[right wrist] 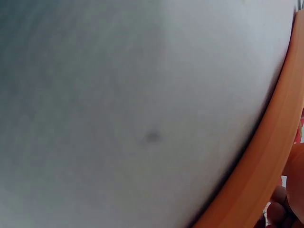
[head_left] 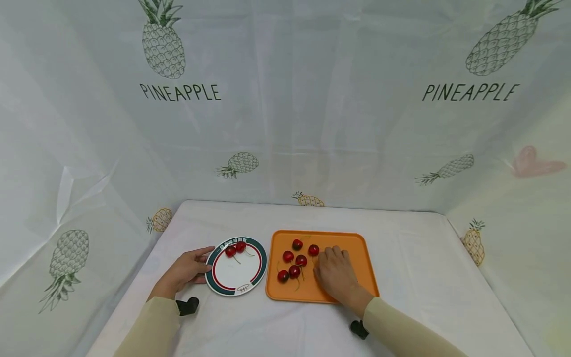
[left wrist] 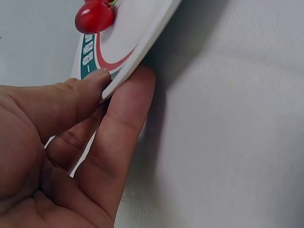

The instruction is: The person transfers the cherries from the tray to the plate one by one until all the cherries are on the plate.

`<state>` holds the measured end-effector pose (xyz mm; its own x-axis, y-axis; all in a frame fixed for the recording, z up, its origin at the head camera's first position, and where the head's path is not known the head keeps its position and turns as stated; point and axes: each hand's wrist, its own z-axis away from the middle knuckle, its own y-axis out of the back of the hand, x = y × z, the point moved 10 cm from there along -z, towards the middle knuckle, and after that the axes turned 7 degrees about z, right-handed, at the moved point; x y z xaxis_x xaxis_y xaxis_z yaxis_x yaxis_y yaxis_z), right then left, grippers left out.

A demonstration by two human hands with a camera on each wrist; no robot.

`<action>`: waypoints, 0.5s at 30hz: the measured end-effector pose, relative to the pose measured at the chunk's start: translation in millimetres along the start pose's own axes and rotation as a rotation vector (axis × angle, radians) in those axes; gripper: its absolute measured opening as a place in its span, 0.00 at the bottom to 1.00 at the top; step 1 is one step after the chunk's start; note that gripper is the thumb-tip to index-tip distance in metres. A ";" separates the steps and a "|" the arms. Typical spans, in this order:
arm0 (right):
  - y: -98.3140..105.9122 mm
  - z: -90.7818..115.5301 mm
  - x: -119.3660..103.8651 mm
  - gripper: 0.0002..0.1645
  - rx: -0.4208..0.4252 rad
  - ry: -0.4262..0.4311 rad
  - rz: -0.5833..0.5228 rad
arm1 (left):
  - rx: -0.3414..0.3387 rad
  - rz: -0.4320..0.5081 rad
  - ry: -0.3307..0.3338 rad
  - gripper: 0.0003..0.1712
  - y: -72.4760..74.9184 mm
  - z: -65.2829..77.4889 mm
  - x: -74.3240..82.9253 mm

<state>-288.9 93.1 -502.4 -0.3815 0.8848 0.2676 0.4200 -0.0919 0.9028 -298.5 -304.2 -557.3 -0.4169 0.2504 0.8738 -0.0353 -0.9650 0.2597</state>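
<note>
My left hand (head_left: 189,269) grips the left rim of a round white plate (head_left: 236,280) with a green border and a red ring. In the left wrist view the thumb (left wrist: 90,90) lies on the rim and the fingers pass beneath it. Two red cherries (head_left: 230,251) with stems sit on the plate's far part. Over the right half of an orange tray (head_left: 363,267), my right hand (head_left: 336,274) is lowered with its fingers bent downward. Its fingertips are hidden, so whether it holds anything cannot be seen. Several cherries (head_left: 294,271) lie in the tray left of this hand.
Plate and tray stand side by side with a narrow gap on a white-covered table (head_left: 428,277). A pale curtain (head_left: 303,114) printed with pineapples hangs behind and at both sides. Dark wrist pieces (head_left: 188,306) show near the sleeves. The tray's raised edge (right wrist: 256,175) crosses the right wrist view.
</note>
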 end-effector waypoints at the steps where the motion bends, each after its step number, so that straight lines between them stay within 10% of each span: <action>1: -0.5 -0.1 1.2 0.20 -0.006 -0.001 0.000 | 0.005 -0.001 0.001 0.39 0.4 -0.2 -0.1; 15: -0.9 -2.2 9.5 0.18 0.002 -0.024 -0.009 | 0.020 0.000 -0.004 0.39 -1.0 -1.1 6.5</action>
<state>-294.7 100.5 -499.9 -0.3660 0.8961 0.2510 0.4184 -0.0825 0.9045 -302.1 -301.7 -552.3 -0.4131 0.2508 0.8754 -0.0171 -0.9633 0.2679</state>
